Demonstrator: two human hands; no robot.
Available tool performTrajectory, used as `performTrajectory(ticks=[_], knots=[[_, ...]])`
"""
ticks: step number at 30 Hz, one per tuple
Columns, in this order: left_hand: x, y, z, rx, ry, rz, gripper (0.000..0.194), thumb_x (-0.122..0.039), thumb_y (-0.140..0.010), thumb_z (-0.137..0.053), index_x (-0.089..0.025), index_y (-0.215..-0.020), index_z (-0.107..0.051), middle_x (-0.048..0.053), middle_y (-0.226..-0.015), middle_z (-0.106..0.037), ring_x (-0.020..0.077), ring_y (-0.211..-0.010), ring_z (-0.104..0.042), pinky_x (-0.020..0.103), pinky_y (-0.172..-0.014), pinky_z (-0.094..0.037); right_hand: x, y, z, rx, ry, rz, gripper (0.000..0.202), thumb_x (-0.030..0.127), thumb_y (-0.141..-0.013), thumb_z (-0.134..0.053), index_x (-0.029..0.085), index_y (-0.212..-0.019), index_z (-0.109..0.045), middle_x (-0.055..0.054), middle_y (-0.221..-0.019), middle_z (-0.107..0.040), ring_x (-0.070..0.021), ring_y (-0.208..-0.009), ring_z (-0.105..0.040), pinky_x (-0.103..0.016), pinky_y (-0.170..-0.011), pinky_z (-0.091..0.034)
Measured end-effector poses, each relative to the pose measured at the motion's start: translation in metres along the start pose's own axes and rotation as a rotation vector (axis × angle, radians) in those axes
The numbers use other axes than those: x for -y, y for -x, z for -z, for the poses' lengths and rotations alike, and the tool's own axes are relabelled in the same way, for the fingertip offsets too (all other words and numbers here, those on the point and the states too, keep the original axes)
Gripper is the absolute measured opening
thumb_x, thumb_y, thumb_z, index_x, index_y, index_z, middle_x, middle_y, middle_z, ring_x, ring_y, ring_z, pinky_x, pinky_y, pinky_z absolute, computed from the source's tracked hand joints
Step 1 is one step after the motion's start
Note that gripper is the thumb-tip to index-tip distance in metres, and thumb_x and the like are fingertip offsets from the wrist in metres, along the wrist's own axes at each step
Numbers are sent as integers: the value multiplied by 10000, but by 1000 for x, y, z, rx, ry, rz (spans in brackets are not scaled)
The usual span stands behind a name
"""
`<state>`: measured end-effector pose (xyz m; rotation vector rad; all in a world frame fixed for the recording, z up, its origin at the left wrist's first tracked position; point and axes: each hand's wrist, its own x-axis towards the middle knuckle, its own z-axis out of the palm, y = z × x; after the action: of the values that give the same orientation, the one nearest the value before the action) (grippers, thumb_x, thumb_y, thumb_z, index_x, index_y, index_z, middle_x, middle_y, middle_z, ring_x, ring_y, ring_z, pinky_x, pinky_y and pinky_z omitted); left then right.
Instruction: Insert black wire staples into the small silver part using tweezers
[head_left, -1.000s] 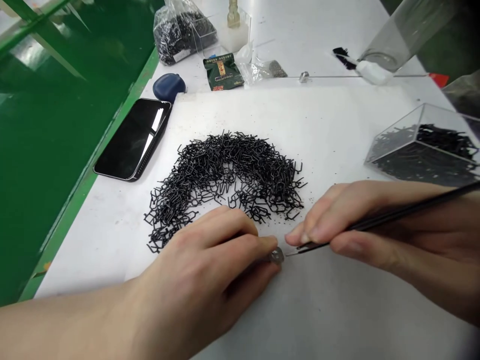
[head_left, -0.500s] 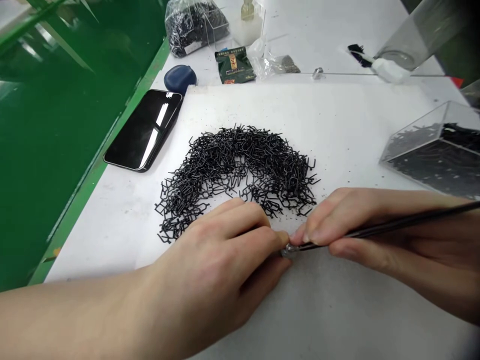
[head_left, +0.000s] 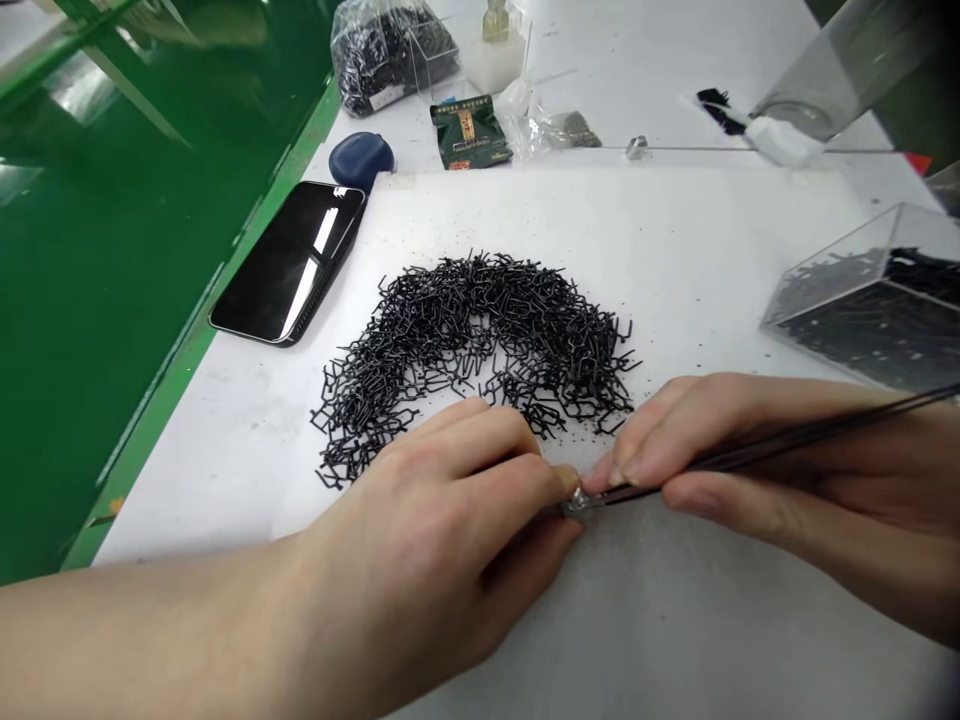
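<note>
My left hand pinches a small shiny metal piece between thumb and fingers, low in the middle of the view. From the right, my right hand holds dark thin tweezers, whose tips reach the metal piece. A fingertip of the right hand is close beside the left fingertips. Just beyond the hands lies an arched pile of small bent black pieces on the white work surface. Most of the metal piece is hidden by the fingers.
A black phone and a blue rounded case lie at the left. Behind are a bag of black pieces, a green packet and a small metal part. At the right stands a clear box holding black pieces.
The rear part of the tweezers has tilted slightly up in my right hand, which has shifted very little. My left hand keeps its pinch in nearly the same place.
</note>
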<state>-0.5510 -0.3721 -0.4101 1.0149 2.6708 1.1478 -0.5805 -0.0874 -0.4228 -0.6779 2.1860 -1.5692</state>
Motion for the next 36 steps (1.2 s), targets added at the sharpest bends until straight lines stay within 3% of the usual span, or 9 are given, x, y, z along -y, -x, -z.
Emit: performTrajectory(ticks=[8, 13, 20, 27, 31, 36], knots=[[4, 0, -1, 19, 23, 1, 173, -72, -1104, -705, -116, -983, -821, 46, -939, -734, 177, -863, -677, 293, -772, -588, 4, -4, -1, -16, -25, -20, 207, 306, -1053, -860, 494, -1134, -892, 46, -1069, -891, -216, -1015, -879, -243, -798, -729], [7, 1, -2, 12, 12, -17, 174, -68, -1101, -694, -109, -1022, -844, 45, -931, -735, 175, -850, -675, 292, -743, -582, 6, -6, -2, -31, -24, -21, 144, 317, -1029, -885, 442, -1094, -916, 10, -1038, -897, -250, -978, -883, -281, -761, -732], [0, -1, 0, 0, 13, -6, 189, -76, -1106, -694, -93, -1019, -860, 50, -910, -722, 175, -847, -663, 281, -711, -563, -3, 0, 1, -22, -36, 10, 230, 309, -1047, -862, 481, -1196, -894, 16, -1106, -911, -273, -1050, -880, -306, -752, -738], [1, -3, 0, -17, 17, -25, 185, -82, -1101, -701, -74, -1033, -874, 54, -904, -717, 177, -835, -654, 287, -715, -556, 0, -2, 2, -1, -7, -7, 177, 346, -1065, -843, 488, -1158, -892, 28, -1075, -908, -258, -1044, -882, -295, -770, -727], [0, -4, 3, -10, 23, -27, 201, -99, -1097, -697, -91, -1016, -881, 42, -874, -700, 165, -784, -631, 282, -671, -537, 2, -4, 4, -111, 94, 10, 125, 357, -1033, -880, 461, -1101, -896, 25, -1027, -897, -269, -940, -877, -327, -681, -701], [2, -2, 3, -2, 10, 27, 163, -95, -1085, -735, -114, -1040, -890, 36, -904, -739, 144, -789, -664, 257, -676, -541, 4, -8, 1, -227, 217, 21, 31, 410, -1053, -886, 438, -1065, -893, 49, -971, -880, -200, -818, -840, -305, -656, -676]])
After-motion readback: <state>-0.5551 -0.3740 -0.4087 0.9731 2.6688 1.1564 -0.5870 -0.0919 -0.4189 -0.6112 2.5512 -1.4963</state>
